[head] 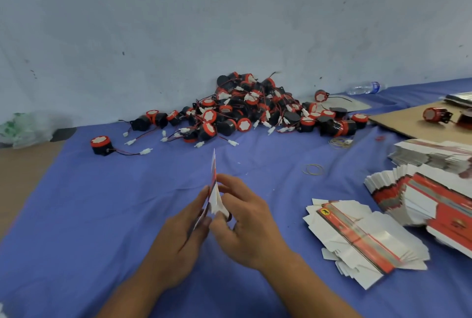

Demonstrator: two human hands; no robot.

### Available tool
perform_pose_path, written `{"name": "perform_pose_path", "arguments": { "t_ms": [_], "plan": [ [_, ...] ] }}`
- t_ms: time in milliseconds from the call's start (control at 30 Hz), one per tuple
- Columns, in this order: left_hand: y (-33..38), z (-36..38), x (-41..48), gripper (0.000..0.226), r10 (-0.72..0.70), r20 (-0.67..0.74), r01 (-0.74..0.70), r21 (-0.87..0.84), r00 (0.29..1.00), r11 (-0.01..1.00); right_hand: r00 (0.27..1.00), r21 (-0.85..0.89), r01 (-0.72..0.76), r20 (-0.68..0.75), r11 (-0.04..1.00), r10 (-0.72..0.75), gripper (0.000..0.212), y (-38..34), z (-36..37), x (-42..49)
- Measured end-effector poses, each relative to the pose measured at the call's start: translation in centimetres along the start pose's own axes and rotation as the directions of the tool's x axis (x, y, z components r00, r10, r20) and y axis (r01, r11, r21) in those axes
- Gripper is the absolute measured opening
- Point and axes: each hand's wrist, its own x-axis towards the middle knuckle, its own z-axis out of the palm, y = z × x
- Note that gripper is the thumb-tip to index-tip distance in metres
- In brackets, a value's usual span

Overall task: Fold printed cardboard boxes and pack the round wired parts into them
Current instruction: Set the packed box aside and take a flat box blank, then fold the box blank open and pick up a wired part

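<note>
Near centre over the blue cloth (102, 215), pinches one flat box blank (214, 197) upright between left hand (184, 230) and right hand (251, 225), fingers curled on its edges, probably to spring it open. Has the round wired parts (255, 110) heaped far back and more blanks (362, 238) stacked right, within reach.

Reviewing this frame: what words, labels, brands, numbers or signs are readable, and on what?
Nothing is legible.
Flat box stack: yellow badge with black animal figure; lettering blurred.
Fanned box stack: print on red, blurred.
Water bottle: blue label, too small.
Box blank, pinched by left hand and right hand: edge-on, unreadable.
</note>
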Motion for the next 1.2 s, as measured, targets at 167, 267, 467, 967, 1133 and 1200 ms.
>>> {"name": "perform_pose_path", "arguments": {
  "t_ms": [167,267,467,967,1133,1200],
  "plan": [
    [-0.2,-0.3,-0.2,0.047,0.006,0.024,-0.004,-0.068,1.0,0.998,0.996,-0.006,0.061,0.063,0.998,-0.06,0.014,-0.5,-0.3,0.2],
    [-0.3,-0.2,-0.1,0.051,-0.007,0.022,0.007,0.008,1.0,1.0,0.994,0.029,0.052,0.09,0.998,-0.055,0.017,-0.6,-0.5,0.2],
    [-0.1,0.0,-0.4,0.053,-0.005,-0.195,0.031,0.129,0.981,0.991,0.995,-0.081,0.096,0.026,0.992,-0.095,0.029,-1.0,-0.4,0.2],
    [1.5,0.4,0.2,0.076,-0.181,-0.122,0.098,-0.495,0.976,0.863,0.786,0.55,-0.609,0.317,0.572,0.531,0.064,0.5,0.4,-0.1],
    [1.2,-0.3,0.2,0.081,-0.21,-0.094,0.176,-0.282,0.973,0.943,0.817,0.517,-0.568,0.263,0.641,0.512,0.034,0.8,0.2,0.0],
    [1.3,-0.4,-0.3,0.074,-0.181,-0.009,0.167,-0.34,0.983,0.926,0.79,0.537,-0.601,0.291,0.592,0.539,0.031,0.5,0.0,0.0]
  ]
}}
